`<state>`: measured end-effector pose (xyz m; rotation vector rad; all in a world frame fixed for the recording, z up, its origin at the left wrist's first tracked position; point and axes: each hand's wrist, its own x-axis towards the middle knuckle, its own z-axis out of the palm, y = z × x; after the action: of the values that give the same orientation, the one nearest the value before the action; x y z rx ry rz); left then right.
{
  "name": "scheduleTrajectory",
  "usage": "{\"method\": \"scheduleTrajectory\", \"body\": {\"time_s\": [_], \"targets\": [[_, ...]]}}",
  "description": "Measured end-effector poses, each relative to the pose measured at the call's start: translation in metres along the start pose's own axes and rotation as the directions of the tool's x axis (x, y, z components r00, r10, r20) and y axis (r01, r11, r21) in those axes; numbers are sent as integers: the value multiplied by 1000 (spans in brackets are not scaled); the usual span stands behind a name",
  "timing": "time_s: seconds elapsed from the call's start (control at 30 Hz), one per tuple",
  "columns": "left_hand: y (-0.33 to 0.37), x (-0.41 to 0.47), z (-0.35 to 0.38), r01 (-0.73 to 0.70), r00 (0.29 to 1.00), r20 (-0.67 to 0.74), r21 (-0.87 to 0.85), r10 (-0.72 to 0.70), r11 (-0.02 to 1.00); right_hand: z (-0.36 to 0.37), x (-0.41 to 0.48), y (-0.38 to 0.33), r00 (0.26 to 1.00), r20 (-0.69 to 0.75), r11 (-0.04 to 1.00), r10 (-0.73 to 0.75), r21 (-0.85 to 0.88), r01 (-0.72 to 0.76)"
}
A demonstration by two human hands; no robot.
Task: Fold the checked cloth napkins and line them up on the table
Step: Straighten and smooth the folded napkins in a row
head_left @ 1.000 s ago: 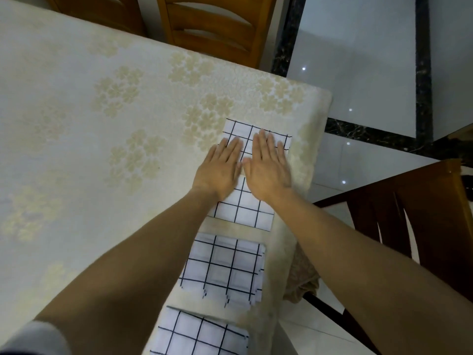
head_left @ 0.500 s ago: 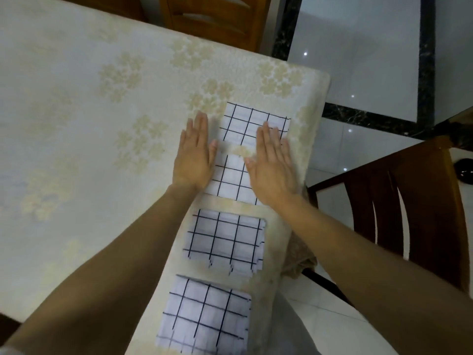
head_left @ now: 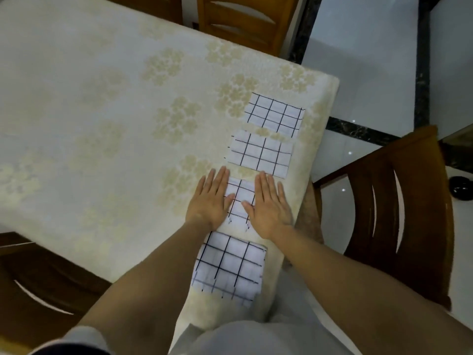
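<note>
Four folded white napkins with black checks lie in a row along the right edge of the table (head_left: 102,124). The farthest napkin (head_left: 275,115) and the second napkin (head_left: 259,156) lie uncovered. My left hand (head_left: 211,201) and my right hand (head_left: 268,204) rest flat, palms down, on the left and right sides of the third napkin (head_left: 240,201), so only its middle strip shows. The nearest napkin (head_left: 230,265) lies between my forearms.
The cream flowered tablecloth hangs over the table's right edge (head_left: 320,149). A dark wooden chair (head_left: 399,213) stands close on the right, a lighter chair (head_left: 243,19) at the far end, and another chair (head_left: 38,290) at the lower left. A shiny tiled floor (head_left: 358,60) lies beyond.
Both hands have come back toward me from the two far napkins to the third one, and they lie flat on it. The view has tilted, so the whole row shows.
</note>
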<state>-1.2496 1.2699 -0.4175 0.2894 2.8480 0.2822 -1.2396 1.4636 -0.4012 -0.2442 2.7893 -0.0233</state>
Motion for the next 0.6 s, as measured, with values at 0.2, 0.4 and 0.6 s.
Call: {"method": "scheduleTrajectory", "body": {"time_s": [0.2,0.4,0.6], "targets": [[20,-50,-28,110,976,-177,-108,-128,988,-14,-62,-37,954,-275,988,-121,63,144],[17,-125,28,159,984,-62,-104,-166,982,56,-126,-56,991,-128,997,-44,64,53],[15,-127,37,171,984,-48,-33,-173,985,59,-131,-52,999,-12,999,-38,36,38]]}}
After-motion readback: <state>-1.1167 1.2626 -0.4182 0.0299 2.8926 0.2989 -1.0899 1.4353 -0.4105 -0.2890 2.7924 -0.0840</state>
